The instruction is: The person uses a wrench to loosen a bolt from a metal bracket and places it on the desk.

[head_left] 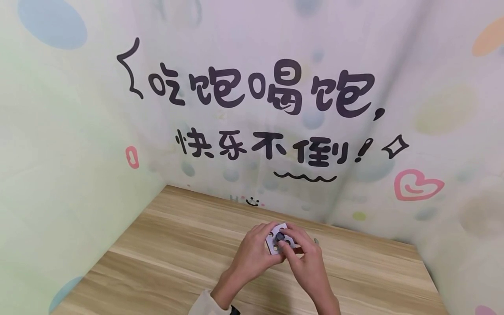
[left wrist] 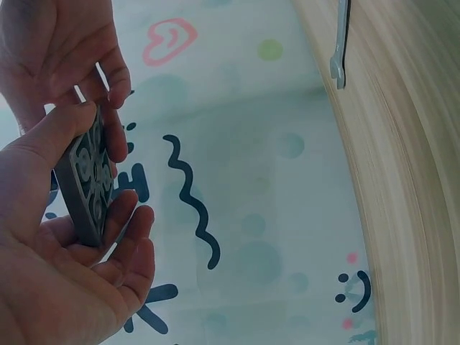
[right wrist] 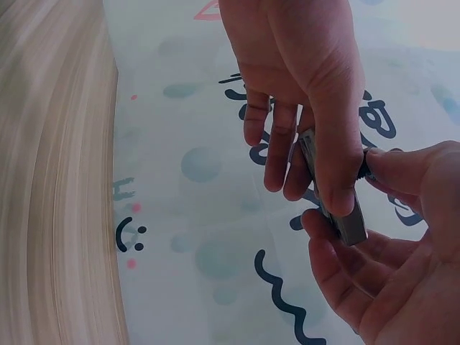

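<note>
My left hand [head_left: 253, 251] grips a square grey metal block [head_left: 271, 247] by its edges, above the wooden table. Round holes show near its corners in the head view, and a black ribbed knob [head_left: 280, 236] stands out from the middle of that face. With thumb and forefinger my right hand [head_left: 309, 262] pinches this knob. The left wrist view shows the block's other face [left wrist: 93, 180], which has ring-shaped recesses, with my left thumb on the upper edge. Seen from the right wrist, the block [right wrist: 348, 228] is nearly edge-on and the knob [right wrist: 365, 165] meets my right thumb.
A metal open-ended wrench [left wrist: 339, 61] lies on the wooden table [head_left: 189, 245], close to its back edge. Printed cloth walls [head_left: 220, 39] with dark lettering and coloured spots rise behind the table and along its sides.
</note>
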Tool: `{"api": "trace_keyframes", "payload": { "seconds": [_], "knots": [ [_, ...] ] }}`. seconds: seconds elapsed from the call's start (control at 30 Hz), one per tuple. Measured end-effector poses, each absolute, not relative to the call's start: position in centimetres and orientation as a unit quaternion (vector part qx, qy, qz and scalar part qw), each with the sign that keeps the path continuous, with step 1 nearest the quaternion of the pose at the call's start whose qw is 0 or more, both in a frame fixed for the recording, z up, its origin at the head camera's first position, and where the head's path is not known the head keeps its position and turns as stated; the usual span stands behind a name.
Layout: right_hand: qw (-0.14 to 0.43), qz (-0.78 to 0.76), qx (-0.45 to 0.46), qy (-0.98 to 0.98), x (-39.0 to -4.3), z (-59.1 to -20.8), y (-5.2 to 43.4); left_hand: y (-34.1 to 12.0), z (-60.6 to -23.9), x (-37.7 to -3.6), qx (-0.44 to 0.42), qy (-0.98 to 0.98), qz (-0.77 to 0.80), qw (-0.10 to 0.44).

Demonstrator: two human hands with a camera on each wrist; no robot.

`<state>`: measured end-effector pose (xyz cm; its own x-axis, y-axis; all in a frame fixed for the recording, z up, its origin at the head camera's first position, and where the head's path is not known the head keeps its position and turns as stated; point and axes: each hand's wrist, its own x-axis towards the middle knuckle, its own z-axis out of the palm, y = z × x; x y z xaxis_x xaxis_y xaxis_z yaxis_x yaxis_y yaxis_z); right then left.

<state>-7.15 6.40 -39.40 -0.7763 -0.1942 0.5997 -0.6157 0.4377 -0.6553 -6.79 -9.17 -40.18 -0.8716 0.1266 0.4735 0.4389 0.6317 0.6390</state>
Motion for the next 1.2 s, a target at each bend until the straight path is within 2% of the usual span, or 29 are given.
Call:
{"api": "trace_keyframes", "payload": {
  "seconds": [0.37, 0.8, 1.2],
  "knots": [
    [0.232, 0.465, 0.256, -0.815, -7.05, -39.39, 6.54, -9.14, -40.27, -6.88, -0.169, -0.877, -0.392, 0.219],
    [0.182, 0.501, 0.201, -0.822, -6.92, -39.08, 6.17, -9.21, -40.14, -6.79, -0.161, -0.883, -0.393, 0.199],
    [0.202, 0.481, 0.164, -0.837, -6.88, -38.82, 5.54, -9.09, -40.15, -6.99, -0.166, -0.881, -0.393, 0.207]
  ]
}}
